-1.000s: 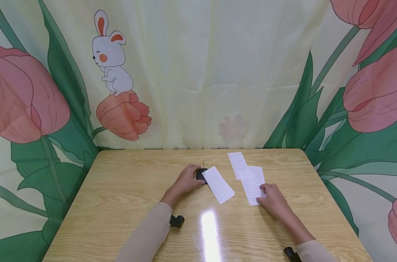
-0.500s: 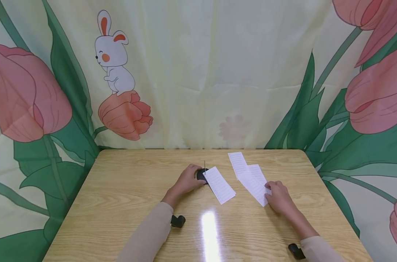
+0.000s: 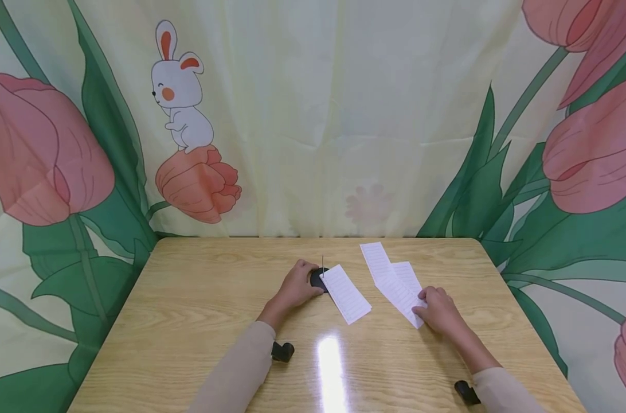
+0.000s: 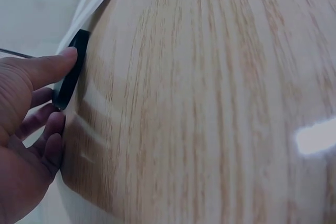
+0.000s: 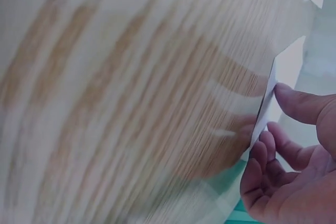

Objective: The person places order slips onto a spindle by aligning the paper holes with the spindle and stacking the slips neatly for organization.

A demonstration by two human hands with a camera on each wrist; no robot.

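Note:
In the head view my left hand [image 3: 294, 285] grips a round black base [image 3: 317, 279] with a thin upright spike [image 3: 323, 266], a bill spike. The left wrist view shows the thumb on the edge of the base [image 4: 72, 74]. Printed paper slips [image 3: 347, 295] lie at the spike, slanting down to the right. Farther right, my right hand [image 3: 439, 310] pinches the near right corner of another printed slip [image 3: 399, 293]. That slip [image 5: 287, 69] lies between thumb and fingers in the right wrist view. It overlaps two more slips, one at the back left [image 3: 376, 261] and one behind [image 3: 407, 274].
Everything lies on a wood-grain table [image 3: 204, 298]. Behind its far edge hangs a curtain [image 3: 302, 115] printed with tulips and a rabbit. Black wrist mounts [image 3: 283, 351] stick out by both sleeves. A bright reflection shows near the front.
My right hand has moved a little to the right, swinging the near end of the pinched slip with it. The left hand keeps its grip on the base of the bill spike.

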